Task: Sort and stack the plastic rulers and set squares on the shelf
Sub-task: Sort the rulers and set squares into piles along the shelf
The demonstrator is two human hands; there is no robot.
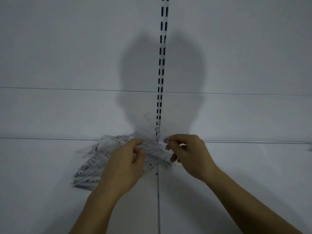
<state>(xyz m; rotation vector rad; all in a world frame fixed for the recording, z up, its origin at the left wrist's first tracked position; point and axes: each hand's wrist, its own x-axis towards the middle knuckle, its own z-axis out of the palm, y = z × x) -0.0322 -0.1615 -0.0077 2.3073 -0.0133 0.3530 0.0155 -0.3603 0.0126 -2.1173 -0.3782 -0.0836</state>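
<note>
Rulers [94, 164] | loose clear heap on white shelf [50, 183], against back wall | left hand [125, 164] and right hand [187, 156] pinch a few clear pieces [155, 149] lifted over heap | step: sorting | next, likely: square edges, lay flat as stack

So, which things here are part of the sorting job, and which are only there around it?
Part of the job:
- pile of clear rulers on the white shelf
- clear pieces gripped between both hands
- left hand, right hand

Not part of it:
- slotted upright on the back wall
- small unclear item at the far right edge
</note>
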